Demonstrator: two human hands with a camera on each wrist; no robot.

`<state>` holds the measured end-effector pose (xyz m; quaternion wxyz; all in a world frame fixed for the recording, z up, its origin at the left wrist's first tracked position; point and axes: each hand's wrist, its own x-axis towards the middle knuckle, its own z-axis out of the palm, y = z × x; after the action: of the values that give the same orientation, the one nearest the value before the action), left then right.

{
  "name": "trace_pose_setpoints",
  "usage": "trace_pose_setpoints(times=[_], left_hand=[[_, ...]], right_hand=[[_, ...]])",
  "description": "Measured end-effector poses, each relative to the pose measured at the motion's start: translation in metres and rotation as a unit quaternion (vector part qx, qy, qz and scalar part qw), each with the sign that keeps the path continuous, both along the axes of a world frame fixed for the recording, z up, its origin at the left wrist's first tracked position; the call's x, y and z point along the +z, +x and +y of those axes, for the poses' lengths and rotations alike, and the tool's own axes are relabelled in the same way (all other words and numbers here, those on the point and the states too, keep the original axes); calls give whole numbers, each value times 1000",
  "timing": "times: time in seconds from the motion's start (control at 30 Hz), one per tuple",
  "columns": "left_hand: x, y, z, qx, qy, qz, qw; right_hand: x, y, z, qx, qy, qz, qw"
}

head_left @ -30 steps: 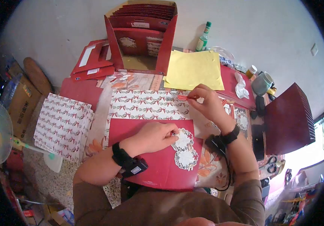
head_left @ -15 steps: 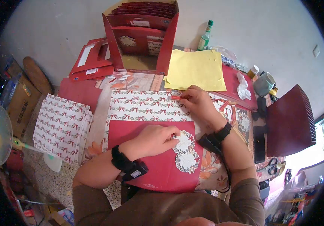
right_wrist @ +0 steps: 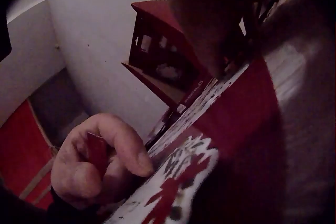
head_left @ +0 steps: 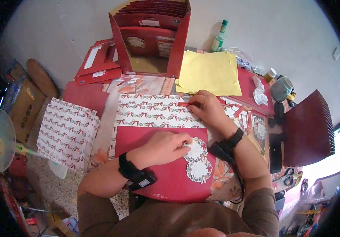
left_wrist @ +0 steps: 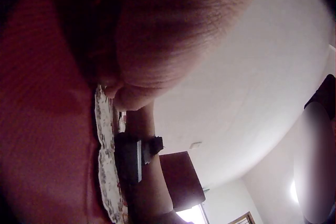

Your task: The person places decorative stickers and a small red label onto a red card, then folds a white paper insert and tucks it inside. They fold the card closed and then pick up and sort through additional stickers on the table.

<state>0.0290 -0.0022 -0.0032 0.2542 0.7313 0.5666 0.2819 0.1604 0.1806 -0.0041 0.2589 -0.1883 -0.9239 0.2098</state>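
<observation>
A red folder sheet (head_left: 158, 185) lies nearest the body, over the bow-patterned paper (head_left: 138, 114). My left hand (head_left: 160, 148) rests on it beside two overlapping wreath cutouts (head_left: 198, 170). Seen from the right wrist, the left hand (right_wrist: 100, 161) has curled fingers round a small red piece (right_wrist: 97, 153). My right hand (head_left: 211, 112) is on the patterned paper, thumb and finger at the right end of a small red label (head_left: 183, 104). Its fingertips are dim in the right wrist view, with their contact partly hidden.
A red box (head_left: 177, 51) with dividers stands behind, yellow sheets (head_left: 209, 73) to its right. Patterned sheets (head_left: 65, 132) are stacked left. At right are loose labels (head_left: 239, 110), a mug (head_left: 281, 88), scissors (head_left: 292, 175) and a dark red box (head_left: 308, 130).
My right hand has moved left and down with the red label, from above the patterned paper onto it. My left hand has stayed by the cutouts, with its fingertips slightly shifted.
</observation>
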Motion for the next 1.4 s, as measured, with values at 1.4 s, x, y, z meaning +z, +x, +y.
trace_pose_setpoints(times=[1.4], left_hand=[[-3,0,1,-2,12,-3,1000]], right_hand=[[-1,3,0,18,6,1,1000]])
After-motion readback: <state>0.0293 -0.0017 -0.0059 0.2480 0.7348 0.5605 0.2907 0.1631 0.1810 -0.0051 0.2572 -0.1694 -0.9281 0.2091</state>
